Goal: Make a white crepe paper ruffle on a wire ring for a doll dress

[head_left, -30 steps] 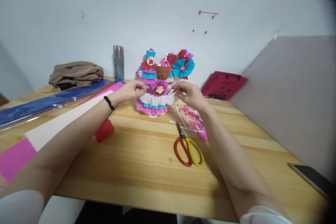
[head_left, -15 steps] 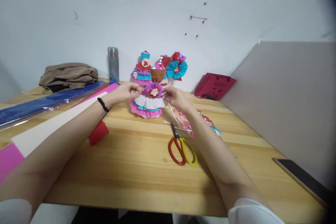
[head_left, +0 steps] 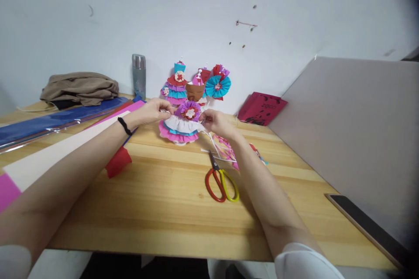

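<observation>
A small crepe-paper dress (head_left: 181,125) stands on the table, with white, blue and pink ruffles. On its purple upper part sits a layered paper flower (head_left: 190,113) with a white centre. My left hand (head_left: 153,111) pinches the left edge of the white ruffle. Opposite it, my right hand (head_left: 216,122) has thumb and fingers closed at the ruffle's right edge. Directly behind is another paper dress with a brown top (head_left: 195,92). Scissors (head_left: 222,184) with one red and one yellow handle lie in front of my right hand.
More paper dresses (head_left: 176,89) and a blue paper rosette (head_left: 218,86) stand behind. Coloured paper sheets (head_left: 65,152), a red scrap (head_left: 118,163), a flask (head_left: 139,76) and brown cloth (head_left: 80,88) are leftward. Rightward are paper scraps (head_left: 225,148), a red bag (head_left: 262,108) and a phone-like slab (head_left: 363,222).
The whole view has shifted slightly, so everything sits a little further left. Both hands stay at the sides of the paper dress, with barely any finger movement.
</observation>
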### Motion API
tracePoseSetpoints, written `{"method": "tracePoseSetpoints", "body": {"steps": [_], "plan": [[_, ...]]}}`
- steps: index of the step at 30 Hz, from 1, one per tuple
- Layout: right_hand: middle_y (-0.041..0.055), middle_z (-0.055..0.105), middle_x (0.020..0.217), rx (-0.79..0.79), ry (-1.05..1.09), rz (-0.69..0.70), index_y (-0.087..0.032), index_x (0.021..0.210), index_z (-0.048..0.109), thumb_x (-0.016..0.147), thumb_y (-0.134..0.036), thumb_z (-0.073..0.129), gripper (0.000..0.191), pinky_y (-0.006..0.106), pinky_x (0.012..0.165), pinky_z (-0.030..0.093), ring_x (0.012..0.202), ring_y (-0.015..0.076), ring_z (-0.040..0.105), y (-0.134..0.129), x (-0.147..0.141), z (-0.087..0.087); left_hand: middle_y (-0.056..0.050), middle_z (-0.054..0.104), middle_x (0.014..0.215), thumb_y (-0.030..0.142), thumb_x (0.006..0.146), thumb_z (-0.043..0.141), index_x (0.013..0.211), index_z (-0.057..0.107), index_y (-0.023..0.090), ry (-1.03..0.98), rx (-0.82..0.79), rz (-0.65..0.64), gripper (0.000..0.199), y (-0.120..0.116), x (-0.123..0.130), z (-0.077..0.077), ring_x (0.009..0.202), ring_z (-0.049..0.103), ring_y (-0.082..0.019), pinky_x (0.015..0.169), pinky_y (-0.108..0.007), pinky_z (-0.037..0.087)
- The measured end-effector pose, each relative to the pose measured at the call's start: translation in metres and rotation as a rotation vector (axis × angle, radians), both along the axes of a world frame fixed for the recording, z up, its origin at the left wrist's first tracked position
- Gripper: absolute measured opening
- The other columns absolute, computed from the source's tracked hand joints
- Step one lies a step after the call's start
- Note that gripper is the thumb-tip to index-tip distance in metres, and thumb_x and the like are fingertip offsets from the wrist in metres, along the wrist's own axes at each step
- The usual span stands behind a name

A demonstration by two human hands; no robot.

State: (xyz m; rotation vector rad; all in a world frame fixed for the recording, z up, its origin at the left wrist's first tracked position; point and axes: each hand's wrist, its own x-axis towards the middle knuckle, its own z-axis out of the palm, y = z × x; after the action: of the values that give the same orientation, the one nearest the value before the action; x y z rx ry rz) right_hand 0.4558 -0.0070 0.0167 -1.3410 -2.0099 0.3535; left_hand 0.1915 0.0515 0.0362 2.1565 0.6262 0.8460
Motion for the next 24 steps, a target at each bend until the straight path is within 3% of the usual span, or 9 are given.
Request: {"method": "tracePoseSetpoints", "body": {"steps": [5,11,18,24], "plan": [[0.001,0.059,0.071,0.032,0.038,0.057,-0.016,0.068,0.058,0.057,-0.009,0.046,0.018,0.025,0.063,0.043,0.065,0.0129,0.054,0.003,0.003,0.0,0.001,0.056,0.066,0.027,0.067,0.062,0.069,0.06,0.012,0.006,0.009,-0.008,0.016,0.001,0.0,0.0,0.063,0.047,-0.01,0.061,-0.023,0.037],[0.0062,0.068,0.089,0.016,0.041,0.188,-0.017,0.072,0.071,0.065,-0.01,0.048,0.024,0.03,0.076,0.048,0.082,0.0165,0.063,0.001,0.006,0.004,0.002,0.056,0.064,0.026,0.067,0.06,0.069,0.06,0.012,0.02,0.025,-0.019,0.013,0.003,0.0,-0.001,0.061,0.047,-0.009,0.06,-0.022,0.037],[0.0084,0.074,0.091,0.075,-0.135,-0.048,-0.012,0.095,0.073,0.065,-0.004,0.046,0.041,0.03,0.073,0.049,0.076,0.0185,0.065,-0.007,0.006,0.011,0.002,0.055,0.064,0.024,0.068,0.06,0.068,0.059,0.012,0.018,0.03,-0.02,0.012,0.0,-0.001,0.0,0.061,0.046,-0.008,0.06,-0.022,0.036],[0.0086,0.073,0.093,0.077,-0.179,-0.083,-0.013,0.1,0.07,0.065,-0.004,0.046,0.043,0.03,0.072,0.047,0.077,0.0185,0.064,-0.01,0.005,0.015,0.002,0.055,0.064,0.025,0.068,0.06,0.068,0.059,0.013,0.024,0.04,-0.012,0.013,-0.001,-0.001,0.001,0.061,0.046,-0.009,0.059,-0.022,0.036]]}}
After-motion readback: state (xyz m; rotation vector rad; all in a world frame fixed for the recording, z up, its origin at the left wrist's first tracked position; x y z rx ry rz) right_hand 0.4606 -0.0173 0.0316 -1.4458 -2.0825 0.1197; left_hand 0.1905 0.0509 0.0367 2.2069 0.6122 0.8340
